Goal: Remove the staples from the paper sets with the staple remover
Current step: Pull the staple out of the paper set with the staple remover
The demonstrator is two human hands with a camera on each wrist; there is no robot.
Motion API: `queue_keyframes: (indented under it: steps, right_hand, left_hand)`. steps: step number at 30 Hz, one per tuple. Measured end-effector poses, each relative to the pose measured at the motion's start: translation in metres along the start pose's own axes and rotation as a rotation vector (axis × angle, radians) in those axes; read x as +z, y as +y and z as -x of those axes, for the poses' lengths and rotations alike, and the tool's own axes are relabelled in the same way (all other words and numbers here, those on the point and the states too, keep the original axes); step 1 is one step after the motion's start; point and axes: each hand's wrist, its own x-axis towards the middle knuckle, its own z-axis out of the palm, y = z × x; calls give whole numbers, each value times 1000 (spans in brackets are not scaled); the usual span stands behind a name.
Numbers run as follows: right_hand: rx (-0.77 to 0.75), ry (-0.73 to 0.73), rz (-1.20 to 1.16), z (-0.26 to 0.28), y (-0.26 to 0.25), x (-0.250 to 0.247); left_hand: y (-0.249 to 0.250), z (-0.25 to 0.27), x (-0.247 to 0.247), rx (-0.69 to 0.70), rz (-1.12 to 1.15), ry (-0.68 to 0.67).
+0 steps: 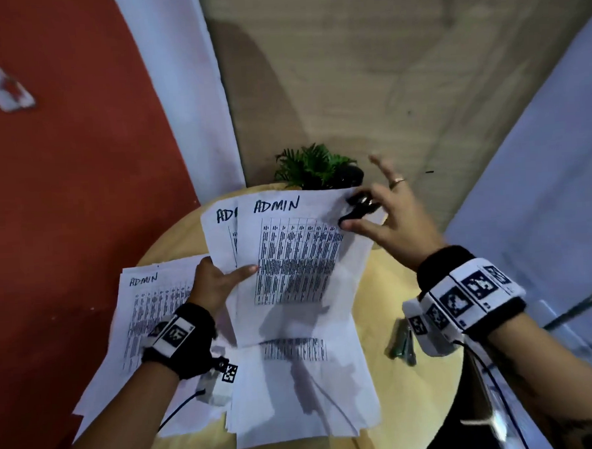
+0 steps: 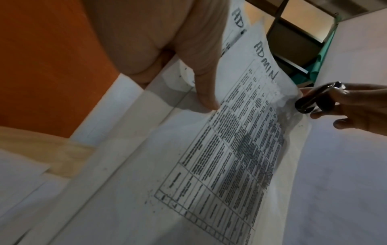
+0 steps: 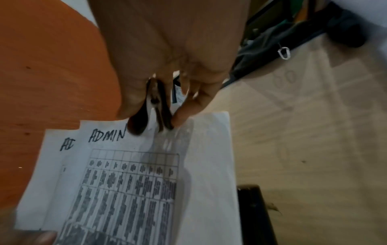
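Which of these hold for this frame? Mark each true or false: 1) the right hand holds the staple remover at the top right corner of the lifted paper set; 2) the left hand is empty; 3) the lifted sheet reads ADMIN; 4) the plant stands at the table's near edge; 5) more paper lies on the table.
1. True: the right hand pinches the staple remover at the top right corner of the lifted paper set.
2. False: the left hand grips that set's left edge.
3. True.
4. False: the plant stands at the far edge of the table.
5. True: another ADMIN paper set lies at the left.

black wristbands (image 1: pixel 194 336), coded white tags, ring (image 1: pixel 397 182)
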Motion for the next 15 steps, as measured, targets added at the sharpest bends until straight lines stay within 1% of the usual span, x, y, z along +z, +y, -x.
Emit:
queue_keyframes:
  steps: [2,4,6,9,12,13,14,15]
  right_hand:
    - [-42,-162,132,-6,-15,-8]
    - [-47,-277,203,-14,-26,-12]
    - [-54,-311,224,-18,-34,-17]
    - [-71,-304,209,-19,-46,-26]
    - [-94,-318,236,-19,-57,-33]
    - [-100,-330,248,-19,-62,-35]
    - [-103,-342,261,-19,-66,-38]
    - [-105,-348,274,-19,-70,-40]
  left_hand:
    - [3,2,0,10,30,11]
    - [15,11,0,18,32,-16]
    - [22,15,-2,50,12,-37]
    - [39,19,-10,81,1,-16]
    - [69,18,-22,246,-68,80]
    - [84,20,-24,336,-90,129]
    - [102,24,-25,464,-165,187]
    - [120,29,-24,615,-324,243]
